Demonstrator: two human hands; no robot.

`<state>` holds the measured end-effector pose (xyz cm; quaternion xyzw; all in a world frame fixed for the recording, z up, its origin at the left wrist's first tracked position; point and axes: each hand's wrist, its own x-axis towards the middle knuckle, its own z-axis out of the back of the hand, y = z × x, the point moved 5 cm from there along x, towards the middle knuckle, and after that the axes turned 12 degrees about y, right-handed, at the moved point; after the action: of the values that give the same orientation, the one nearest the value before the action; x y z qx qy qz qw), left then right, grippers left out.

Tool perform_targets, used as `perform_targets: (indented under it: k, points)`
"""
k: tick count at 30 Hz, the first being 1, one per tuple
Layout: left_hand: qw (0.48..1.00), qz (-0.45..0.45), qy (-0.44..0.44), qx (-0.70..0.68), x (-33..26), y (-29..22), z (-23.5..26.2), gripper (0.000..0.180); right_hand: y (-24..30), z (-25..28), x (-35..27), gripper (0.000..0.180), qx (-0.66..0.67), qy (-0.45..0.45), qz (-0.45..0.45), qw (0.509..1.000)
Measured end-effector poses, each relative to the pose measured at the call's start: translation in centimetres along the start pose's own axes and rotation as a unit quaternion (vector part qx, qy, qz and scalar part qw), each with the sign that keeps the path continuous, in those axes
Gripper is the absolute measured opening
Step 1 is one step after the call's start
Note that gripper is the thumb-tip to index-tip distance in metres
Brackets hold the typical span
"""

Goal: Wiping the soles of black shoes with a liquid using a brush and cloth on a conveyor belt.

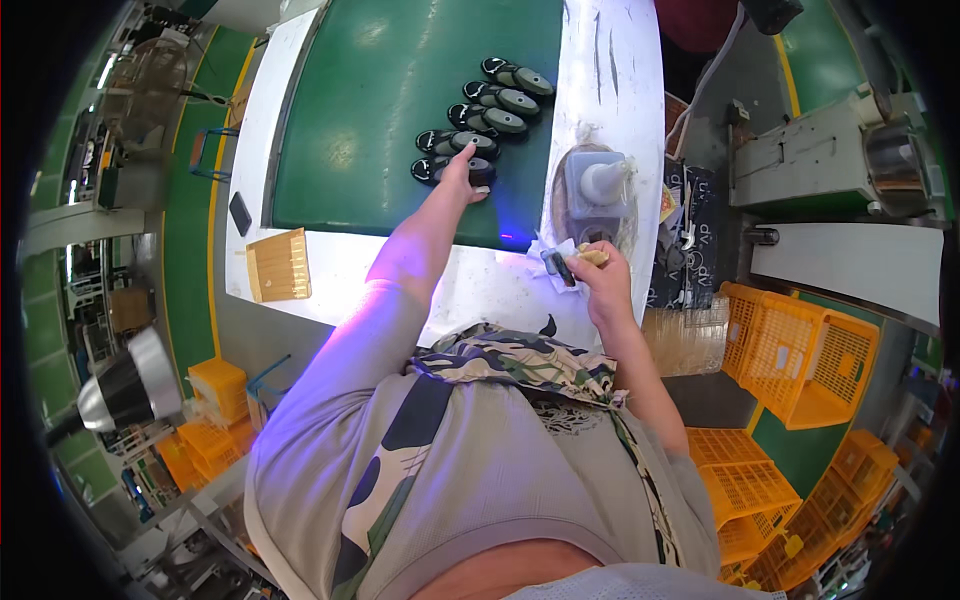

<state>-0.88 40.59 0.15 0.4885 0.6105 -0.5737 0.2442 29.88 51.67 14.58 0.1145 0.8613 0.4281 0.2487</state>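
Several black shoes with grey soles or insoles lie in a slanting row on a green conveyor belt (370, 110). My left hand (462, 180) reaches forward to the nearest shoe (436, 170) and is closed around its right end; part of the shoe is hidden by the hand. At the bench's near right, my right hand (606, 282) pinches a small dark piece (557, 267) that I cannot identify. Yellowish coverings show on its fingertips. White crumpled tissue (540, 248) lies just beyond that hand, below a translucent squeeze bottle (603, 184) standing in an oval tray.
A white ledge (480, 290) borders the belt. On its left lie a wooden board (279, 266) and a dark phone-like slab (240, 213). Orange crates (800, 350) stand on the floor to the right, more (218, 390) to the left. A metal lamp (130, 385) sits at lower left.
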Motion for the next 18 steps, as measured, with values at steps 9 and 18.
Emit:
perform_targets:
  k: [9, 18]
  points:
    - [0.963, -0.017, 0.23, -0.139, -0.9, 3.2, 7.7, 0.034, -0.7, -0.3, 3.6, 0.02, 0.005, 0.069, -0.015, 0.998]
    - [0.844, -0.256, 0.459, -0.104, -19.4, -0.1, 6.5, 0.069, 1.5, -3.2, 3.9, 0.019, -0.033, 0.036, 0.011, 0.999]
